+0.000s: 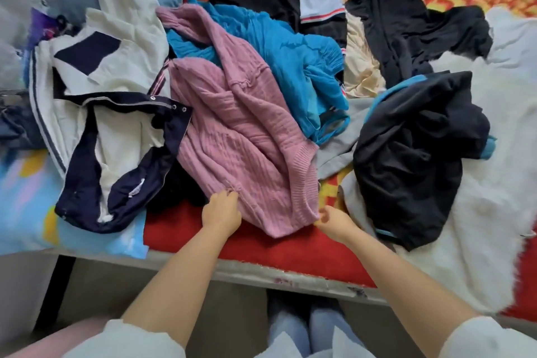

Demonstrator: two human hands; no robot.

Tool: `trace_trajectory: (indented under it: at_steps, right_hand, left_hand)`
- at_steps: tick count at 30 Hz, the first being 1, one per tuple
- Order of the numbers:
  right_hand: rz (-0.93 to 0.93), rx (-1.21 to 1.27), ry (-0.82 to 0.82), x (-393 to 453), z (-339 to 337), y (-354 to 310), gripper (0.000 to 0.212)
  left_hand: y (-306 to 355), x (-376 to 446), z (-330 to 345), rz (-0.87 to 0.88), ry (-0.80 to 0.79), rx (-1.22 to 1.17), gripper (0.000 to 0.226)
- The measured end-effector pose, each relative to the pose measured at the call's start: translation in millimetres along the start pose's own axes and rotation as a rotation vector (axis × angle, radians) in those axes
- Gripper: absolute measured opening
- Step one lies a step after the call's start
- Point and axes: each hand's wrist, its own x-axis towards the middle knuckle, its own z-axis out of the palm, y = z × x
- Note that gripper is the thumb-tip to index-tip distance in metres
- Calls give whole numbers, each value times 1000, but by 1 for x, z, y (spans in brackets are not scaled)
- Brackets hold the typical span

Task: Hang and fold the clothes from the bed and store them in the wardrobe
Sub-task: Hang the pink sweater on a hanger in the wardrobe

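Head view – both hands, left hand (222, 211) and right hand (334, 219), pinch pink sweater (232, 125) hem; clothes pile still on bed (261, 244) – barely started

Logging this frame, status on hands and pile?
Both hands, left and right, pinch pink sweater hem. Sweater overlaps blue top. Nothing folded yet.

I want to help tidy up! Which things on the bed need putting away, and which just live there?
To put away:
pink sweater, which the left hand and right hand pinch at its hem
blue garment
white and navy jacket
black clothes

Just lying there:
red flowered bedcover
white fluffy blanket
light blue pillow
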Motion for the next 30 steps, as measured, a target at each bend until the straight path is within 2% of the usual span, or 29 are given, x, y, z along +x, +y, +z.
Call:
trace_trajectory:
  at_steps: [4,7,9,11,12,15,16,17,20,22,26,29,30]
  right_hand:
    - [2,-39,82,46,27,6,49]
    - [43,-28,89,75,56,0,65]
    - [118,-13,145,85,71,0,50]
    - [104,-16,197,91,77,0,23]
    - [61,-5,182,93,77,1,13]
    - [-122,43,83,90,68,4,18]
    - [-147,112,61,86,60,4,14]
    - [-148,241,46,79,52,5,9]
    - [-64,844,-44,52,20,3,16]
    - [-103,938,-29,29,-8,-4,21]
    - [-325,518,109,-21,-64,-34,12]
    - [-467,214,114,-69,-113,-66,25]
    - [-505,116,107,-85,-127,-76,29]
  left_hand:
    - [-14,37,17,61,69,-7,45]
    - [-29,63,36,74,27,29,59]
    - [-38,72,50,80,-6,113,69]
    - [-44,78,60,91,1,145,72]
    - [-47,82,64,118,44,129,67]
    - [-57,92,66,270,253,111,26]
    - [-59,94,62,309,302,134,14]
    - [-58,96,57,300,226,134,13]
    - [-55,93,46,185,22,193,31]
    - [-49,87,28,167,37,107,34]
    - [-15,68,-38,221,170,-92,38]
    - [29,48,-107,385,263,-202,37]
    - [42,43,-124,461,282,-240,43]
